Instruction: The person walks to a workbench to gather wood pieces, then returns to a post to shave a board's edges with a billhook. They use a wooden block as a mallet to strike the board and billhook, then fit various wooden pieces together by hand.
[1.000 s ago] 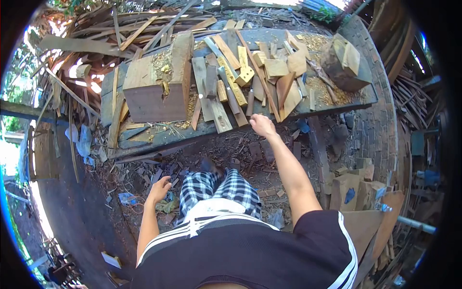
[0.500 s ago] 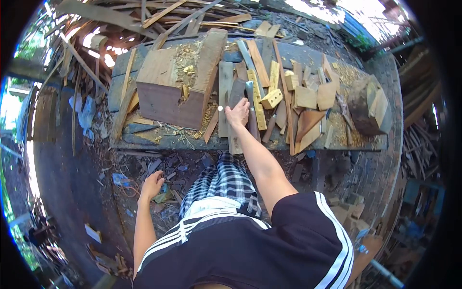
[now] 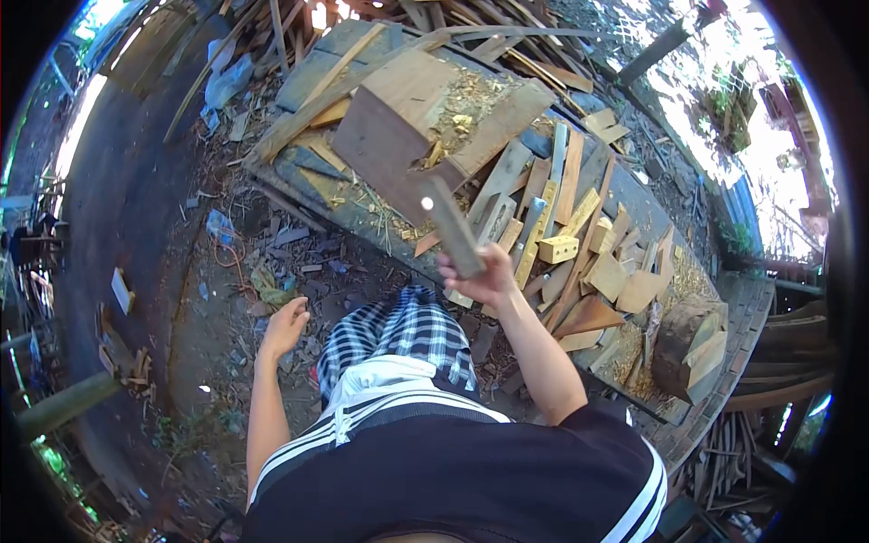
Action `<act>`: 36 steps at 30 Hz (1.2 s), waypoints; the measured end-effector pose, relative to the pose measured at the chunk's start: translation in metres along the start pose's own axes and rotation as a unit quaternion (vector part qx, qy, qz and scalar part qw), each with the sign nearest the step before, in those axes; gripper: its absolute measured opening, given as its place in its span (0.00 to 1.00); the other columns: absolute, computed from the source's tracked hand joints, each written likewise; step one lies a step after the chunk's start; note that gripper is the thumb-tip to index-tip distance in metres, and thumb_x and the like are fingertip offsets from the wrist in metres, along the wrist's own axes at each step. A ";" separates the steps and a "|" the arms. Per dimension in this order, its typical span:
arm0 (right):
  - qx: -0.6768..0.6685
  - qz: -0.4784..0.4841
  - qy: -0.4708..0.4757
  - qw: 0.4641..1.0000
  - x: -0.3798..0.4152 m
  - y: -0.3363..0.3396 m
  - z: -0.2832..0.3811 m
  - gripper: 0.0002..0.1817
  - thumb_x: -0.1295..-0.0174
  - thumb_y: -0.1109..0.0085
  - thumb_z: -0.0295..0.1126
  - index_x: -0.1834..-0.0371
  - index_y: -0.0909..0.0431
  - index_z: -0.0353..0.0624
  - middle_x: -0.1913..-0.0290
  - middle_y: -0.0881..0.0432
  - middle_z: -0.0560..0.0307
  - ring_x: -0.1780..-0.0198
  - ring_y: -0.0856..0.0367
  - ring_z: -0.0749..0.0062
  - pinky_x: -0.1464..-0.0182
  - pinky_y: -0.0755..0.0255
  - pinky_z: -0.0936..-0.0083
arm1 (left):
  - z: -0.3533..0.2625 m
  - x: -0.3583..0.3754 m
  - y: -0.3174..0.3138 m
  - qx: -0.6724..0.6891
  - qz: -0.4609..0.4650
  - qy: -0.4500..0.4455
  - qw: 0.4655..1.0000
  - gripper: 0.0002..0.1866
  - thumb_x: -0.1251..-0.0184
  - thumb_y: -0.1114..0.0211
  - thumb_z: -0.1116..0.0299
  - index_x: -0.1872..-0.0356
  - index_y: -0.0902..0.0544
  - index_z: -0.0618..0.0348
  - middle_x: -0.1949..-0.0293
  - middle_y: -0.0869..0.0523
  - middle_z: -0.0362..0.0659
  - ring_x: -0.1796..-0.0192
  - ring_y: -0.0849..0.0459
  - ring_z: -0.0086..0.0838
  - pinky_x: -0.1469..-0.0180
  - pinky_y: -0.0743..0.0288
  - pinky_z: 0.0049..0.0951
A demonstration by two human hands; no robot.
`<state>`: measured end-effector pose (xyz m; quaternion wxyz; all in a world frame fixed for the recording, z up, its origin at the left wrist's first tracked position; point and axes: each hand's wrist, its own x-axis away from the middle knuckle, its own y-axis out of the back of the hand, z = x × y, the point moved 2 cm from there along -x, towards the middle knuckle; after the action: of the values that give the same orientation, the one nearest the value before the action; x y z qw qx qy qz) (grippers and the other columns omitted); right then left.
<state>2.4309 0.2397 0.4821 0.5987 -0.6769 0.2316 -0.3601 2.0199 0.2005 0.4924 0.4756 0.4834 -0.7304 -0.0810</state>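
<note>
My right hand [image 3: 487, 274] has risen from among the pieces on the dark, weathered wooden worktop [image 3: 661, 217], bringing up a long grey-brown rectangular block [image 3: 450, 226], apparently wood, now tilted above the front edge. My fingers wrap its near end. I judge it stiff, fairly light and dry enough not to slip; gripping nearer the middle should balance it better. My left hand [image 3: 286, 326] hangs loosely curled, holding nothing.
</note>
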 end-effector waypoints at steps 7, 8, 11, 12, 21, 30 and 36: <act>0.118 0.089 -0.280 0.949 -0.135 -0.059 -0.128 0.39 0.47 0.37 0.43 0.31 0.38 0.39 0.46 0.26 0.45 0.51 0.23 0.62 0.53 0.23 0.64 | -0.019 0.048 0.031 0.442 -0.013 -0.015 0.897 0.26 0.24 0.43 0.51 0.33 0.28 0.54 0.43 0.18 0.45 0.46 0.17 0.32 0.41 0.27 0.32; 0.205 0.087 -0.272 0.936 -0.148 -0.083 -0.157 0.38 0.44 0.38 0.43 0.31 0.37 0.39 0.46 0.25 0.46 0.50 0.22 0.62 0.53 0.22 0.64 | -0.009 0.048 0.030 0.540 -0.006 -0.083 0.838 0.28 0.24 0.45 0.48 0.32 0.29 0.54 0.41 0.19 0.44 0.46 0.18 0.32 0.41 0.27 0.34; 0.530 0.098 -0.196 0.819 -0.191 -0.099 -0.238 0.34 0.36 0.40 0.44 0.29 0.38 0.43 0.40 0.26 0.49 0.45 0.22 0.60 0.52 0.21 0.64 | 0.016 0.054 0.051 0.637 -0.127 -0.075 0.757 0.27 0.24 0.48 0.47 0.38 0.26 0.59 0.44 0.18 0.45 0.46 0.17 0.34 0.40 0.25 0.37; 0.716 0.161 -0.201 0.649 -0.205 -0.122 -0.261 0.32 0.34 0.41 0.42 0.29 0.37 0.45 0.39 0.26 0.49 0.43 0.22 0.59 0.52 0.21 0.63 | 0.041 0.067 0.068 0.679 -0.129 -0.043 0.722 0.26 0.24 0.48 0.49 0.40 0.24 0.60 0.47 0.16 0.45 0.46 0.16 0.34 0.40 0.25 0.38; 0.811 0.415 0.296 0.286 -0.220 -0.131 -0.335 0.30 0.47 0.36 0.33 0.36 0.28 0.52 0.51 0.19 0.60 0.44 0.20 0.60 0.39 0.30 0.63 | 0.137 0.142 0.108 0.599 0.173 0.126 0.772 0.31 0.25 0.54 0.43 0.38 0.30 0.63 0.64 0.15 0.56 0.78 0.16 0.36 0.79 0.18 0.34; 0.586 -0.389 0.120 0.701 -0.166 -0.009 -0.215 0.32 0.52 0.32 0.31 0.42 0.33 0.39 0.63 0.17 0.48 0.67 0.14 0.56 0.61 0.19 0.57 | 0.105 0.063 0.093 0.773 -0.025 0.003 0.634 0.27 0.21 0.54 0.49 0.35 0.29 0.59 0.41 0.19 0.51 0.48 0.16 0.36 0.42 0.20 0.46; 0.118 -0.549 0.216 0.799 -0.040 0.040 -0.092 0.24 0.51 0.39 0.21 0.51 0.35 0.44 0.66 0.24 0.48 0.71 0.19 0.57 0.72 0.23 0.57 | 0.089 0.041 0.034 0.647 0.026 0.152 0.746 0.21 0.21 0.50 0.56 0.34 0.28 0.52 0.41 0.20 0.43 0.42 0.20 0.32 0.37 0.25 0.40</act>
<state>2.3400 0.2029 0.4364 0.3108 -0.5192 -0.0995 -0.7899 1.9265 0.1559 0.4899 0.1550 0.6620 -0.5382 0.4981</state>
